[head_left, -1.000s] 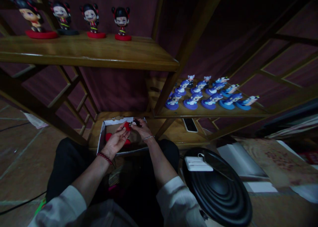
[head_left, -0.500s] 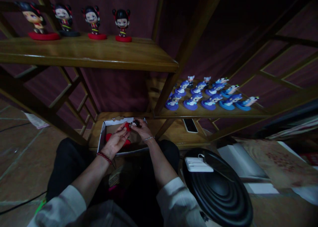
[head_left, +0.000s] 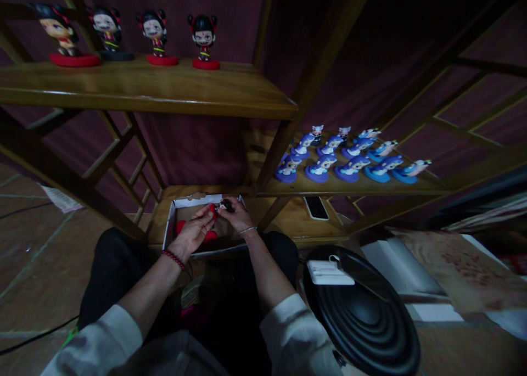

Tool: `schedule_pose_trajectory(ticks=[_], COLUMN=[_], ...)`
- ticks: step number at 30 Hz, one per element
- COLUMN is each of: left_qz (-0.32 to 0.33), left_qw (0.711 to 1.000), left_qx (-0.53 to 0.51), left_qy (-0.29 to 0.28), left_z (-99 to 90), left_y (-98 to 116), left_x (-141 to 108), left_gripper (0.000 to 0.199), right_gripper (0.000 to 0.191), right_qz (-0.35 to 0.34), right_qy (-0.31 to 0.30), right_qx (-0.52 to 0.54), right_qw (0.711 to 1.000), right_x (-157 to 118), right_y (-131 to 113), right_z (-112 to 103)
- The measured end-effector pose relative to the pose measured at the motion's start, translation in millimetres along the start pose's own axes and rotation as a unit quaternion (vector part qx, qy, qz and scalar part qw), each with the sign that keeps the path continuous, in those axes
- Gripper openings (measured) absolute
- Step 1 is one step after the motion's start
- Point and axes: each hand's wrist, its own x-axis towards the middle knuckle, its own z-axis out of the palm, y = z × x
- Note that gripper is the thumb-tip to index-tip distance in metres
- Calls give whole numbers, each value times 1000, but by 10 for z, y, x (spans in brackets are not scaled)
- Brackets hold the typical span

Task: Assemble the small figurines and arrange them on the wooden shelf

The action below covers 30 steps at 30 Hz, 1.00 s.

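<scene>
Over a shallow cardboard box [head_left: 169,218], my two hands meet at one small figurine [head_left: 223,205] with black hair and a red base [head_left: 213,209]. My left hand [head_left: 197,229], a dark red beaded bracelet at its wrist, grips the base between thumb and fingers. On the other side my right hand [head_left: 237,215], with a thin silver bangle, pinches the black-haired head end. The figurine lies sideways, partly covered by my fingers. Inside the box, beneath my left hand, are red round pieces [head_left: 210,236], partly hidden.
Several black-haired figurines [head_left: 205,38] stand on the upper wooden shelf [head_left: 144,85]. Rows of purple and blue figurines [head_left: 322,167] fill the shelf at right. Below lies a phone [head_left: 317,208]. A black round stool [head_left: 366,315] beside my right knee carries a white device [head_left: 330,272].
My hands stay on the figurine over the box, with the red base turned slightly in my left fingers. The whole view has shifted a little; nothing was let go.
</scene>
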Motion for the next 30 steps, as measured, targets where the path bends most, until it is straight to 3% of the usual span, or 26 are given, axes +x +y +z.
schedule_pose_trajectory(ticks=[11, 19, 23, 30], left_qz=[-5, -28, -49, -48], left_qw=[998, 999, 997, 998], left_qx=[0, -13, -20, -25], left_qy=[57, 41, 62, 40], left_z=[39, 25, 27, 30], left_y=[-65, -65, -50, -12], left_x=[-34, -57, -88, -134], left_gripper=[19, 15, 14, 13], right_gripper=[30, 28, 23, 20], right_qz=[-28, -68, -89, -101], right_qy=[-14, -52, -80, -70], right_qx=[-81, -128, -130, -169], right_qw=[996, 988, 984, 978], right_x=[-2, -56, -82, -169], right_y=[77, 5, -53, -160], right_z=[4, -28, -35, -47])
